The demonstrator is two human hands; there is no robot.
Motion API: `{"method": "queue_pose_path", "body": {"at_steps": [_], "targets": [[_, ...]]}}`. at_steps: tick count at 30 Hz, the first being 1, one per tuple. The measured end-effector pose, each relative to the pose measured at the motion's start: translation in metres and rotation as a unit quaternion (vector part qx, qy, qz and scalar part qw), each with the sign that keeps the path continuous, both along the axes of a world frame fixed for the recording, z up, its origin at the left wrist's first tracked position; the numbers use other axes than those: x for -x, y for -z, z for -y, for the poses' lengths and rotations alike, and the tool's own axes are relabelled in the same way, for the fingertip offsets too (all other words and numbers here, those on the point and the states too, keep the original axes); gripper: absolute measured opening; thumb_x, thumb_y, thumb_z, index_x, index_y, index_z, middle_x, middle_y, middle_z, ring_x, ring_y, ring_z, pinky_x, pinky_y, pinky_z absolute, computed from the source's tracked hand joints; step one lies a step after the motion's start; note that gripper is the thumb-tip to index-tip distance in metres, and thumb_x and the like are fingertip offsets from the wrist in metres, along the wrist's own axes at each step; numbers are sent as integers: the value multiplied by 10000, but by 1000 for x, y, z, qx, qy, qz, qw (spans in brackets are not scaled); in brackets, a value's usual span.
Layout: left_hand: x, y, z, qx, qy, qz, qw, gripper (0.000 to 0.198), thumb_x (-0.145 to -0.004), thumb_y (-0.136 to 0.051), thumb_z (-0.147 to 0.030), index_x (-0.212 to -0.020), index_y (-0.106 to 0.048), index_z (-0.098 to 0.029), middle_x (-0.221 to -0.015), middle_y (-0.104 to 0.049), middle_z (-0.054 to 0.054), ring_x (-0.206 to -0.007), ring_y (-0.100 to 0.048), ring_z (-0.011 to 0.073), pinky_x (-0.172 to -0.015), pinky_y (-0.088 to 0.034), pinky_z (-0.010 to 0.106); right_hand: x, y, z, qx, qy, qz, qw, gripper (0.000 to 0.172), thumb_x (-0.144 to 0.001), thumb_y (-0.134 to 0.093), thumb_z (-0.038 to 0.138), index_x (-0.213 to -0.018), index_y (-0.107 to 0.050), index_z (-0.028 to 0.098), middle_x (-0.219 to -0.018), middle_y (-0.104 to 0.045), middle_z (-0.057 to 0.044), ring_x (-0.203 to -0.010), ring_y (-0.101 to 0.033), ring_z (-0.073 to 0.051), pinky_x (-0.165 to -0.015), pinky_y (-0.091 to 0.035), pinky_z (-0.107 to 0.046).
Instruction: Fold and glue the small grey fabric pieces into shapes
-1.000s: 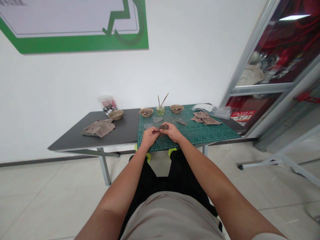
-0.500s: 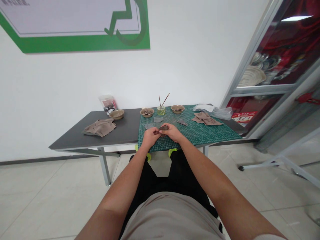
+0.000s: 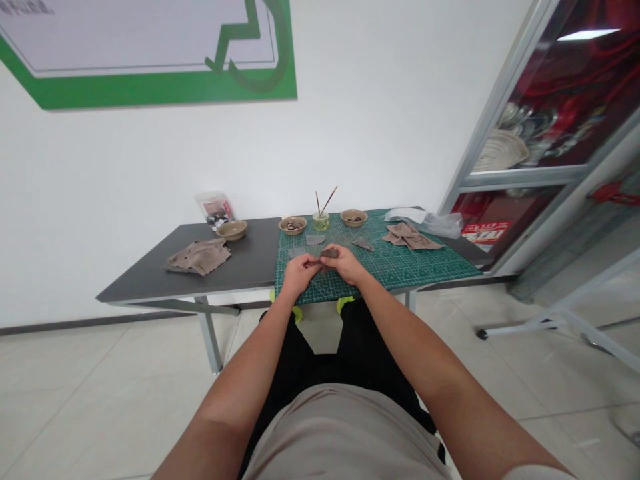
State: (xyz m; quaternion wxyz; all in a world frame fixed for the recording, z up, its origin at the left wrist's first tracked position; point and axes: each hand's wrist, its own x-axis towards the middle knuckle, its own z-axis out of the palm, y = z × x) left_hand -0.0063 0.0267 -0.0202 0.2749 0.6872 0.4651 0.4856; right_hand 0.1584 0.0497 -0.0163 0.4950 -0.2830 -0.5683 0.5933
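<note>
Over the front of the green cutting mat [image 3: 395, 268], my left hand [image 3: 299, 275] and my right hand [image 3: 346, 265] meet, fingers closed. Between them they grip a small dark brown piece [image 3: 329, 253], partly covered by my fingers; its material is too small to make out. Just beyond lie a clear template-like sheet [image 3: 315, 240] and a dark pointed piece [image 3: 363, 244]. Behind these stand a glass jar [image 3: 321, 222] with yellowish liquid and two thin sticks, a bowl [image 3: 293, 227] of small dark bits, and another such bowl [image 3: 354, 219].
On the dark table [image 3: 145, 267], a brown cloth [image 3: 199, 257] lies near an empty-looking bowl [image 3: 232, 231] and a clear tub [image 3: 214, 208]. A second brown cloth [image 3: 411, 236] and a plastic bag [image 3: 443, 224] lie at the right. A white wall rises behind.
My fingers have shifted slightly around the brown piece, with less of it showing below my right fingers. The whole view has moved a little; the other things lie as before.
</note>
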Motion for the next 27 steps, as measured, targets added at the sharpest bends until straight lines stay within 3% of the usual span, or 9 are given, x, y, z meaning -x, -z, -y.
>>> {"method": "queue_pose_path", "body": {"at_steps": [13,22,27], "targets": [[-3,-5,5,-35,-36,-94,994,80,-745,-624,-186,-672,-654,-174,-617,-588,-28,-618,-534,116,-615,-379,231,1,1,0,-25,-1,44,999,337,-618,-809,346,-791,-569,185,-646,-571,52,-586,-527,-116,-609,-439,-268],[0,-3,3,-7,-7,-20,1000,107,-748,-673,-275,-743,-703,-172,-703,-679,4,-661,-592,133,-644,-435,242,1,1,0,2,-3,-15,1000,387,-599,-830,381,-770,-533,200,-644,-586,45,-585,-575,-135,-609,-493,-303],[-1,-1,1,-2,-22,-9,1000,74,-728,-655,-236,-737,-685,-169,-675,-662,-10,-638,-580,128,-632,-429,239,1,1,-1,-3,-6,10,1000,379,-606,-825,379,-796,-551,197,-667,-590,41,-605,-561,-131,-648,-480,-303]]}}
